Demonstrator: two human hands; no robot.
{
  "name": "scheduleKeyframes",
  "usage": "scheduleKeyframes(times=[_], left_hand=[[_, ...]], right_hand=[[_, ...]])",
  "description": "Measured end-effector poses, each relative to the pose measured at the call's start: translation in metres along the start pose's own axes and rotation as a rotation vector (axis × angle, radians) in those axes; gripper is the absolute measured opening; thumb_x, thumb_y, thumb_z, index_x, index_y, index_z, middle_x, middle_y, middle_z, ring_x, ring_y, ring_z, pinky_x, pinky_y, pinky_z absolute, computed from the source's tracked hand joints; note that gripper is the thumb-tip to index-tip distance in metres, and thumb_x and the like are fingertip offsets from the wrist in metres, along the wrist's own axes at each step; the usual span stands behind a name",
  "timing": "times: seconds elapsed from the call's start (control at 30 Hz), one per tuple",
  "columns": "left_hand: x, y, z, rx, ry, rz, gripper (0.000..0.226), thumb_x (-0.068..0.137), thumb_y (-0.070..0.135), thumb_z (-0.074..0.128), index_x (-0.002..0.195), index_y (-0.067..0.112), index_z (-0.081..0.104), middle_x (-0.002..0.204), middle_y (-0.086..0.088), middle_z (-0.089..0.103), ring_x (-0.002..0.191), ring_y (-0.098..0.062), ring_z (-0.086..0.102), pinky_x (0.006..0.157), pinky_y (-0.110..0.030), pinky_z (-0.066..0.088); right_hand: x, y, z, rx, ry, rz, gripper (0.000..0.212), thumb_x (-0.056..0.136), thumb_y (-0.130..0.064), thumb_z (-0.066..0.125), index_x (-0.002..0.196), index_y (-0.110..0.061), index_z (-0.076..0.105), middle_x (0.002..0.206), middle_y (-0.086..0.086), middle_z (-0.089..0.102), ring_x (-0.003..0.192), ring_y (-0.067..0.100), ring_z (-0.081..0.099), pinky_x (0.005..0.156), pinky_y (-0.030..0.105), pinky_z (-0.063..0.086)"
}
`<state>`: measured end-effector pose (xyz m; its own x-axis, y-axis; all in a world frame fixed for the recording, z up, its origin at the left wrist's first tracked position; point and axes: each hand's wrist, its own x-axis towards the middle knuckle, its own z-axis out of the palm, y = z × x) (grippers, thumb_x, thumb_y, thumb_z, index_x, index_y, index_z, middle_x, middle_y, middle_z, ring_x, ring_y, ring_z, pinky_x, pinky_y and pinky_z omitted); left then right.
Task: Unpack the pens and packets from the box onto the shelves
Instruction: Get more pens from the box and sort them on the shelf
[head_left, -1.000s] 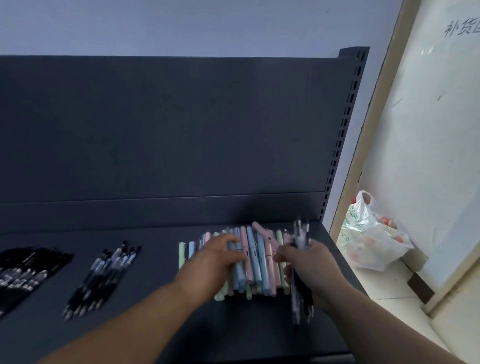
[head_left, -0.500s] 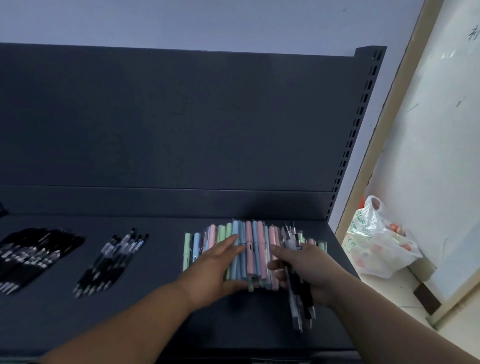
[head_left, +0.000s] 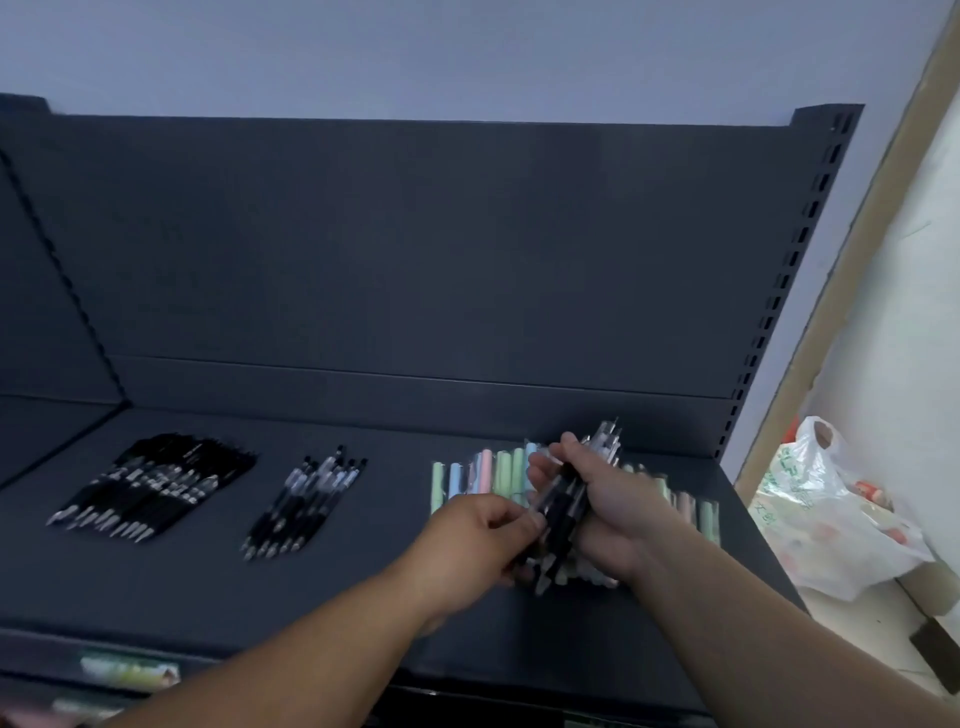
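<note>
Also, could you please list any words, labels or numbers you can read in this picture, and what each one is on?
No text is legible here.
White plastic bag: green print, too blurred to read.
Shelf-edge label: blurred, unreadable.
Black pens on the shelf: pale barrel markings, too small.
Bundle of pens in the right hand: blurred, nothing legible.

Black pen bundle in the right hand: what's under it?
A row of pastel pens on the shelf, showing at both ends. The bundle, right hand and left hand cover the row's middle.
</note>
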<state>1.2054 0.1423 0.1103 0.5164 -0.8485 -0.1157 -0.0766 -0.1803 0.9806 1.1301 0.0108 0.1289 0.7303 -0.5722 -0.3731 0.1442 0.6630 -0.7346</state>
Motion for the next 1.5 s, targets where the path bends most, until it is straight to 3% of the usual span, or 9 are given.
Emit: scheduleKeyframes(times=[0.13, 0.47, 0.67, 0.93, 1.1, 1.2, 1.3, 1.4, 1.5], left_hand=[[-0.014, -0.004, -0.034, 0.009, 0.090, -0.016, 0.026, 0.096, 0.024, 0.055, 0.083, 0.006, 0.067, 0.064, 0.002, 0.064, 0.048, -0.005, 0.054, 0.051, -0.017, 0.043], [-0.048, -0.032, -0.138, 0.118, 0.211, -0.074, 0.028, 0.098, 0.029, 0.050, 0.075, 0.020, 0.064, 0.059, 0.012, 0.061, 0.050, 0.001, 0.050, 0.051, -0.013, 0.040], [-0.049, -0.038, -0.203, -0.146, 0.268, -0.066, 0.016, 0.096, 0.016, 0.055, 0.090, 0.010, 0.068, 0.070, 0.001, 0.062, 0.053, -0.005, 0.049, 0.052, -0.015, 0.041], [-0.043, -0.049, -0.250, -0.172, 0.266, -0.096, 0.014, 0.094, 0.016, 0.058, 0.100, 0.013, 0.070, 0.077, 0.006, 0.067, 0.057, -0.001, 0.055, 0.056, -0.013, 0.044], [-0.031, -0.045, -0.269, -0.005, 0.253, -0.049, 0.014, 0.094, 0.018, 0.058, 0.098, 0.022, 0.071, 0.077, 0.015, 0.067, 0.059, 0.003, 0.055, 0.057, -0.009, 0.043], [-0.019, -0.039, -0.273, -0.025, 0.272, -0.021, 0.015, 0.096, 0.019, 0.055, 0.100, 0.023, 0.070, 0.067, 0.023, 0.063, 0.055, 0.011, 0.055, 0.052, -0.005, 0.042], [-0.007, -0.037, -0.277, 0.029, 0.379, -0.022, 0.016, 0.097, 0.027, 0.053, 0.102, 0.022, 0.067, 0.074, 0.013, 0.061, 0.059, -0.002, 0.055, 0.056, -0.013, 0.046], [0.002, -0.043, -0.278, 0.347, 0.458, -0.027, 0.025, 0.100, 0.033, 0.045, 0.100, 0.019, 0.066, 0.076, 0.004, 0.062, 0.069, -0.012, 0.057, 0.062, -0.022, 0.042], [0.005, -0.052, -0.265, 0.458, 0.380, -0.037, 0.032, 0.102, 0.030, 0.040, 0.121, 0.015, 0.062, 0.109, 0.002, 0.066, 0.096, -0.010, 0.058, 0.080, -0.018, 0.040]], right_hand=[[0.008, 0.020, 0.030, -0.127, -0.006, 0.003, 0.022, 0.092, -0.024, 0.063, 0.094, -0.002, 0.061, 0.077, 0.013, 0.074, 0.061, 0.020, 0.071, 0.052, 0.032, 0.058], [0.032, 0.089, 0.112, -0.566, 0.088, -0.004, 0.038, 0.079, -0.043, 0.076, 0.081, -0.008, 0.064, 0.055, 0.006, 0.066, 0.043, 0.018, 0.059, 0.044, 0.025, 0.047], [0.039, 0.114, 0.150, -0.470, 0.087, -0.026, 0.028, 0.078, -0.028, 0.080, 0.076, -0.006, 0.063, 0.047, 0.001, 0.055, 0.037, 0.011, 0.048, 0.039, 0.020, 0.042], [0.060, 0.122, 0.167, -0.369, 0.196, -0.202, 0.012, 0.084, -0.018, 0.074, 0.092, -0.012, 0.067, 0.052, -0.003, 0.058, 0.038, 0.005, 0.047, 0.035, 0.021, 0.039], [0.061, 0.125, 0.166, -0.806, 0.141, -0.323, 0.021, 0.076, -0.024, 0.081, 0.092, -0.022, 0.068, 0.069, -0.002, 0.069, 0.041, 0.007, 0.052, 0.041, 0.021, 0.043], [0.057, 0.124, 0.162, -1.018, 0.072, -0.247, 0.019, 0.075, -0.026, 0.082, 0.085, -0.018, 0.069, 0.046, -0.005, 0.059, 0.034, 0.010, 0.049, 0.036, 0.017, 0.038], [0.054, 0.120, 0.155, -0.950, 0.072, -0.160, 0.021, 0.079, -0.024, 0.079, 0.085, -0.009, 0.065, 0.046, -0.005, 0.058, 0.035, 0.009, 0.047, 0.038, 0.018, 0.039], [0.053, 0.112, 0.143, -0.756, 0.199, -0.122, 0.023, 0.085, -0.023, 0.074, 0.089, -0.004, 0.061, 0.046, -0.002, 0.060, 0.035, 0.008, 0.046, 0.037, 0.019, 0.039], [0.056, 0.106, 0.129, -0.612, 0.294, -0.111, 0.023, 0.090, -0.021, 0.067, 0.093, 0.001, 0.061, 0.042, -0.002, 0.057, 0.033, 0.008, 0.046, 0.034, 0.018, 0.038]])
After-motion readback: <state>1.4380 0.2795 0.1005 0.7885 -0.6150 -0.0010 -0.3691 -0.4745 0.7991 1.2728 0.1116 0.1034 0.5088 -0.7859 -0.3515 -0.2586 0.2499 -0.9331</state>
